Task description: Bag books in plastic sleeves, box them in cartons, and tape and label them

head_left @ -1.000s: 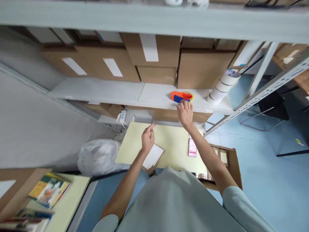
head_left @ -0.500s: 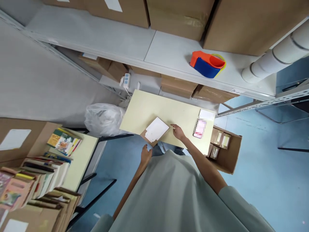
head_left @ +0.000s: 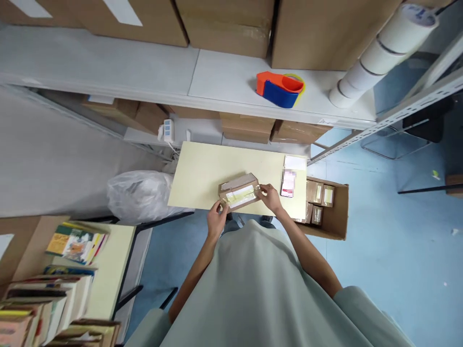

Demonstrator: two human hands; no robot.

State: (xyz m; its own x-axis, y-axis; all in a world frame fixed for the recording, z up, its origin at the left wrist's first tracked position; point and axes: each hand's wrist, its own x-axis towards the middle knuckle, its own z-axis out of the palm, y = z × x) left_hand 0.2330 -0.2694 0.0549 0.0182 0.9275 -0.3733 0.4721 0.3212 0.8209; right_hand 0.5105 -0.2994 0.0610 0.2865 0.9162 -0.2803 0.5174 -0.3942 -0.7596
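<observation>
A small brown cardboard box (head_left: pixel 239 192) with a taped seam and a white label is tipped up at the near edge of a pale yellow table (head_left: pixel 202 173). My left hand (head_left: pixel 217 220) grips the box's left end. My right hand (head_left: pixel 269 197) grips its right end, fingers curled on the corner. An orange and blue tape dispenser (head_left: pixel 279 88) rests on the grey shelf (head_left: pixel 144 72) above, out of both hands.
A pink phone (head_left: pixel 288 183) and a white paper (head_left: pixel 294 162) lie on the table's right end. An open carton of small boxes (head_left: pixel 327 209) stands on the blue floor. White tape rolls (head_left: pixel 376 53), large cartons, a plastic bag (head_left: pixel 139 195) and books (head_left: pixel 75 241) surround the table.
My right hand left the tape dispenser on the shelf and came down to the table. Both hands took hold of the small box, which now stands tipped up instead of lying flat.
</observation>
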